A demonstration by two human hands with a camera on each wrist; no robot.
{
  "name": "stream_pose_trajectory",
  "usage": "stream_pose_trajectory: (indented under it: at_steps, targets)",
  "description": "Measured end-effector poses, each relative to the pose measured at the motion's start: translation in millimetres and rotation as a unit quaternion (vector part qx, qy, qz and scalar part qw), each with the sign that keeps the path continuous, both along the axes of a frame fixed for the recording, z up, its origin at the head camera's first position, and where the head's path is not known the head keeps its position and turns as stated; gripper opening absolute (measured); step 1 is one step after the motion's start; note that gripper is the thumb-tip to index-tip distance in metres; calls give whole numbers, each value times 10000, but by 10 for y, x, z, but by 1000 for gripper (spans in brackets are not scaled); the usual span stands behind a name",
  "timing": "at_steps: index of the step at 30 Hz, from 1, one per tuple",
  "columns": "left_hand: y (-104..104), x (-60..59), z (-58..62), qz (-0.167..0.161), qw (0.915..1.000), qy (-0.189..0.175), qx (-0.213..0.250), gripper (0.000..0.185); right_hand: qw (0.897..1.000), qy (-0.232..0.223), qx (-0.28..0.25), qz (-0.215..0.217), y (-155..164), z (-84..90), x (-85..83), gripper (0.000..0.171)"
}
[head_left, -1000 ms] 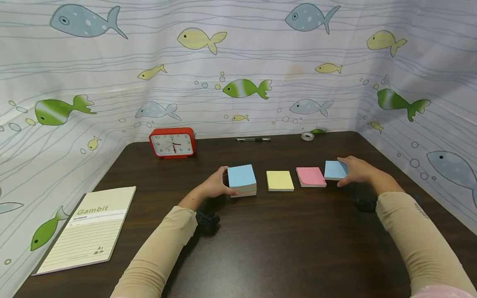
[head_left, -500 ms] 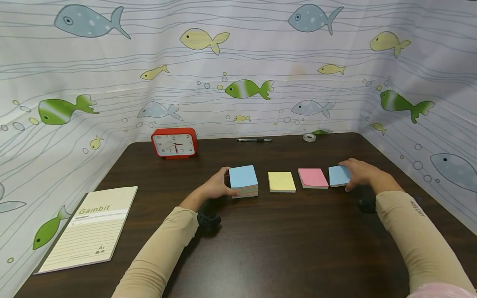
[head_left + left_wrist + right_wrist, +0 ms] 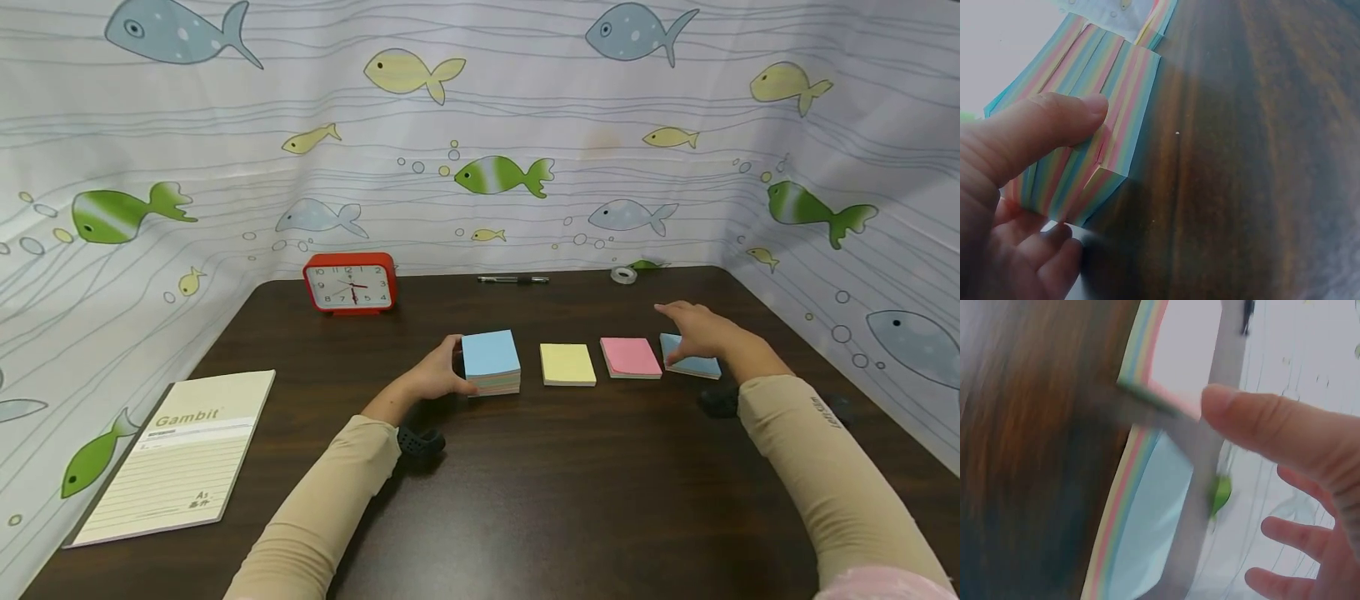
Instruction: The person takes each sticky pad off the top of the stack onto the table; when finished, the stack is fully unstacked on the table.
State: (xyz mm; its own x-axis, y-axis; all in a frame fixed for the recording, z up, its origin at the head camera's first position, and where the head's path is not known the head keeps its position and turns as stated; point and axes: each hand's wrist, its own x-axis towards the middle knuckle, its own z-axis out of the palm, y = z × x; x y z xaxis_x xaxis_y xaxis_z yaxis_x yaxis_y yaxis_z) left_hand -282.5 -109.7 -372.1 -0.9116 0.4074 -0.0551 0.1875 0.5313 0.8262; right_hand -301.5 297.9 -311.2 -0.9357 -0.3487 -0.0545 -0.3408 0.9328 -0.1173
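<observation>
My left hand (image 3: 437, 372) grips the left side of a tall sticky note stack (image 3: 491, 354) with a blue top. In the left wrist view its thumb lies across the stack's striped side (image 3: 1088, 81), fingers round the far side. To the right sit a yellow sticky note pad (image 3: 567, 365) and a pink sticky note pad (image 3: 630, 357). Rightmost is a blue sticky note pad (image 3: 699, 367), partly hidden behind my right hand (image 3: 705, 332). That hand hovers over it, thumb and fingers spread and holding nothing; in the right wrist view they are apart from the blue pad (image 3: 1147, 519).
A red alarm clock (image 3: 349, 284) stands at the back left of the dark table (image 3: 555, 500). A pen (image 3: 513, 280) and a tape roll (image 3: 623, 275) lie along the back edge. A notebook (image 3: 176, 458) lies at the left. Fish-print curtain (image 3: 420, 133) encloses the table.
My right hand has let go of the blue pad and lifted, moving a little left. The blue pad has shifted right, away from the pink one. My left hand keeps its grip.
</observation>
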Motion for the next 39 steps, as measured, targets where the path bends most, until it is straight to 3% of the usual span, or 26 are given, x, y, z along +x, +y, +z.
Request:
stream_pose_trajectory:
  at_steps: [10, 19, 30, 39]
  targets:
    - [5, -14, -5, -30, 9999, -39, 90, 93, 9982, 138, 56, 587, -472, 153, 55, 79]
    - [10, -26, 1, -60, 9999, -29, 135, 89, 9920, 276, 281, 1199, -910, 207, 66, 81]
    - [34, -19, -12, 11, 10000, 24, 68, 88, 9726, 449, 398, 2247, -1574, 225, 236, 79]
    - [35, -21, 6, -1, 9999, -31, 128, 87, 9715, 251, 241, 2344, -1952, 134, 189, 85]
